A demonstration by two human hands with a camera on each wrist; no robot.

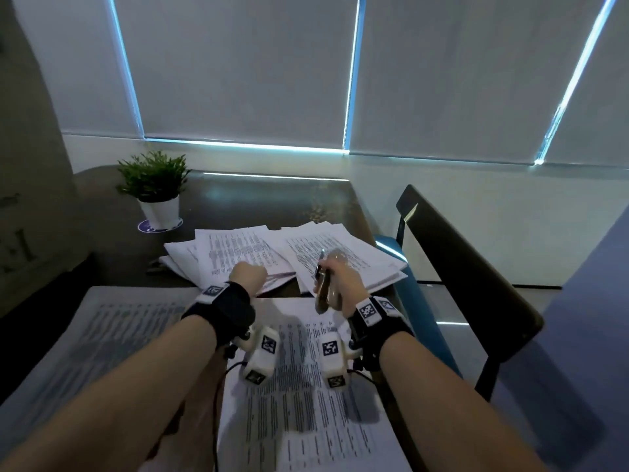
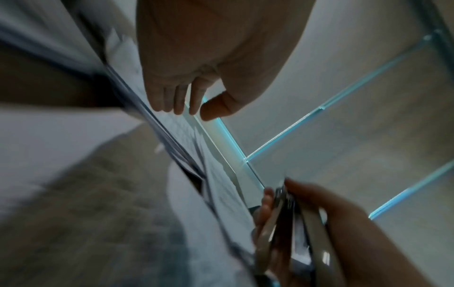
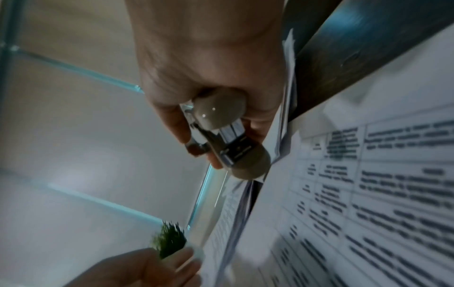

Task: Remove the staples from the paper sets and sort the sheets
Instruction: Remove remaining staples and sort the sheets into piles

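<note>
White printed sheets (image 1: pixel 303 379) lie at six o'clock, stapled sets (image 1: pixel 343 257) at twelve; right hand (image 1: pixel 343 284) grips the staple remover (image 1: pixel 323 284), left hand (image 1: pixel 247 277) curled, apparently empty — next, seat the remover under a staple.

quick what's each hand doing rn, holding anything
Left hand: fingers curled, thumb against fingertips, nothing visible in it.
Right hand: gripping the stapler.

On the table (image 1: pixel 238 199), a potted plant (image 1: pixel 155 185) stands far left, paper stacks (image 1: pixel 299 253) mid-table, printed sheets (image 1: pixel 306 386) nearest, a chair (image 1: pixel 459 267) right.
</note>
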